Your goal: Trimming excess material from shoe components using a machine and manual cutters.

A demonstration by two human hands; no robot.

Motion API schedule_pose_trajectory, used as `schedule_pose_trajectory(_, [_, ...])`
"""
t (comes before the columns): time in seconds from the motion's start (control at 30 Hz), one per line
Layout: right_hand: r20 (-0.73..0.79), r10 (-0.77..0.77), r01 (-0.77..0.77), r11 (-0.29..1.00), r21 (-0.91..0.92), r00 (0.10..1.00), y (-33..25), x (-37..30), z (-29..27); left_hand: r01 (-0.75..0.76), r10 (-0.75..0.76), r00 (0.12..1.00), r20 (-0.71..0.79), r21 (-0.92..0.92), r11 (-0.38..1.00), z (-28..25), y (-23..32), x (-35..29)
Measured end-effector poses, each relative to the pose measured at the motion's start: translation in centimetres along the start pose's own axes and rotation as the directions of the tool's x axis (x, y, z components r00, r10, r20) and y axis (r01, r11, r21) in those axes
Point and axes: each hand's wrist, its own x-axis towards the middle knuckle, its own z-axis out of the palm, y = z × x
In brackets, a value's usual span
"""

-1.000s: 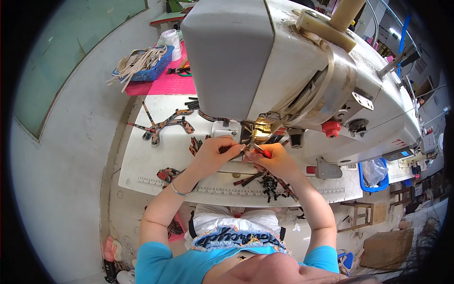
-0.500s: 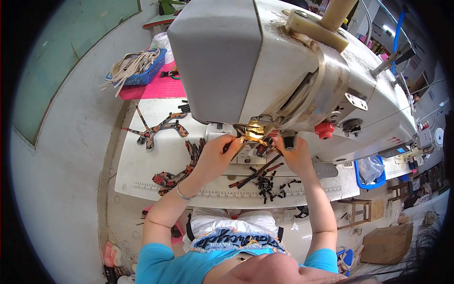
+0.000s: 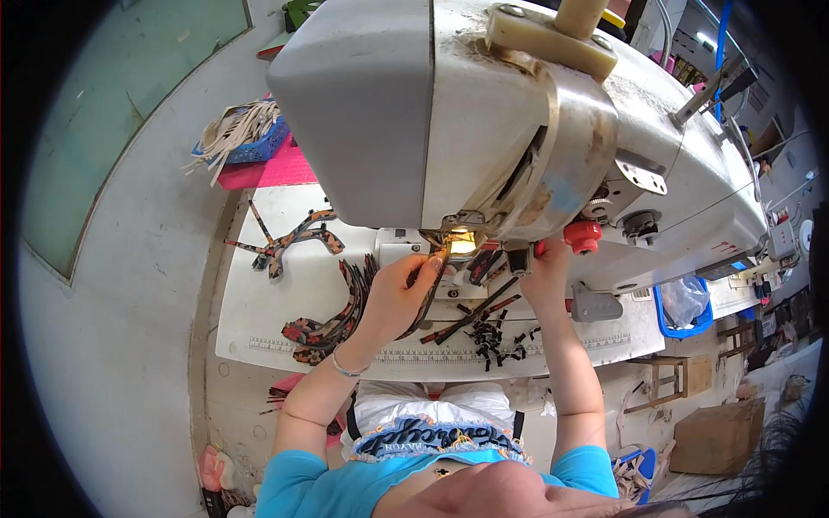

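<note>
Under the lit needle area of a white sewing machine [image 3: 509, 155], my left hand [image 3: 406, 292] pinches a dark, flower-patterned fabric strap [image 3: 425, 312]. One end of the strap reaches up to the light; the rest hangs past my palm. My right hand [image 3: 546, 274] is to the right of the needle area, its fingers curled and partly hidden by machine parts. A small red piece [image 3: 541, 249] shows at its fingertips, too little to name. Between my hands lie dark patterned strips [image 3: 471, 321] and a heap of short black scraps [image 3: 492, 338].
Bunched patterned straps [image 3: 324, 332] lie left of my left forearm, with a branching strap piece [image 3: 285, 244] farther left. A blue basket of pale strips [image 3: 246, 138] stands on pink material [image 3: 281, 168]. A ruler strip [image 3: 406, 354] runs along the table's near edge. Right: a blue bin [image 3: 686, 315].
My right hand has drawn away to the right from the needle area, and the red piece shows at its fingertips. My left hand stays near the needle; the strap now hangs visibly below it.
</note>
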Motion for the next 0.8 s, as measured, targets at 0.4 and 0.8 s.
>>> schedule_pose_trajectory(0.4, [0.011,-0.164,0.161,0.948,-0.274,0.986,1.0,-0.4,0.3,0.064,-0.062,0.998,0.028,-0.07,0.996,0.5,0.3,-0.9])
schedule_pose_trajectory(0.8, [0.0,-0.209,0.203,0.949,-0.24,0.978,0.6,-0.6,0.4,0.044,-0.035,0.996,0.079,-0.112,0.993,0.1,-0.5,-0.8])
